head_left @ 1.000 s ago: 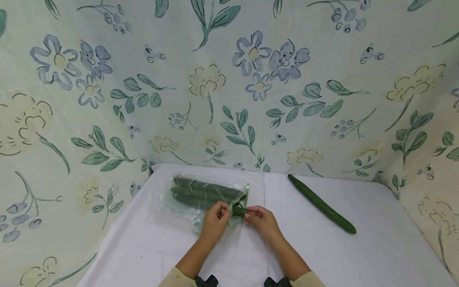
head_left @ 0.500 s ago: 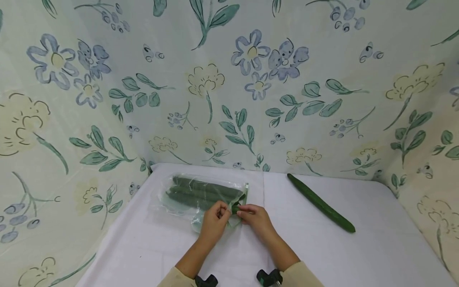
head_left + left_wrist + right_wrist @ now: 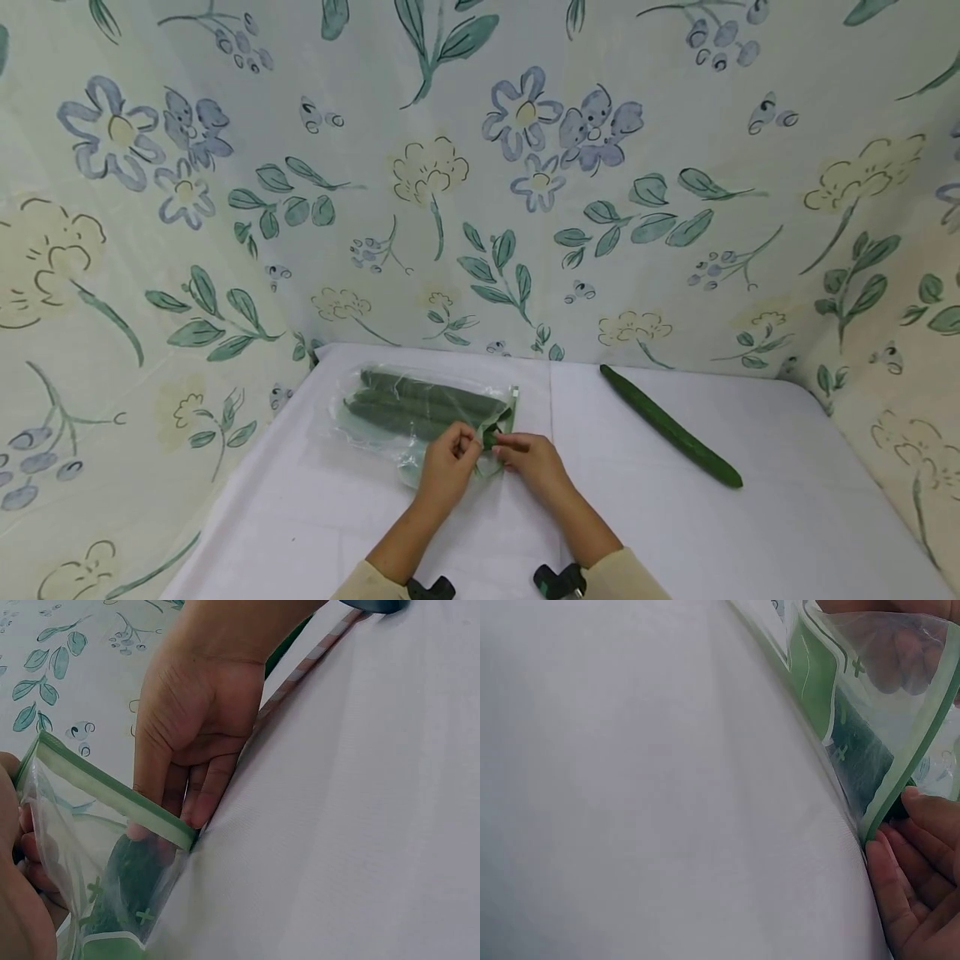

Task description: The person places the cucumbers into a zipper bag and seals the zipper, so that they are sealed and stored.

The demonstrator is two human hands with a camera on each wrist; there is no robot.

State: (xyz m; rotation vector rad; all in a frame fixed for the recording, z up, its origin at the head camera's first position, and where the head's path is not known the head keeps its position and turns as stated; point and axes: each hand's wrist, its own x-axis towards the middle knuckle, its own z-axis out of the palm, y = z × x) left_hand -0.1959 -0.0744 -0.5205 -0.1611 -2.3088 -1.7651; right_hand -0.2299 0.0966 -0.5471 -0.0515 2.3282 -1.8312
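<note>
A clear zip bag (image 3: 411, 463) with green trim lies on the left of the table, with several long cucumbers (image 3: 420, 389) in it. My left hand (image 3: 447, 467) pinches the near edge of its mouth and holds it up. At that mouth, my right hand (image 3: 536, 467) has its fingertips just inside the green rim, thumb and fingers on the end of one cucumber (image 3: 127, 881). Through the plastic, that cucumber (image 3: 861, 761) shows dark green, nearly all within the bag. The tips of some right fingers are hidden behind the rim.
Another cucumber (image 3: 671, 427) lies slantwise on the white tablecloth (image 3: 637, 517), to the right of my hands. Floral fabric (image 3: 435, 275) stands behind the table and along both sides. Dark wrist devices (image 3: 558, 581) sit at both sleeves.
My right hand has moved left toward the bag, and the cucumber it holds has slid deeper inside. The left hand stays at the bag's edge. The loose cucumber has not moved.
</note>
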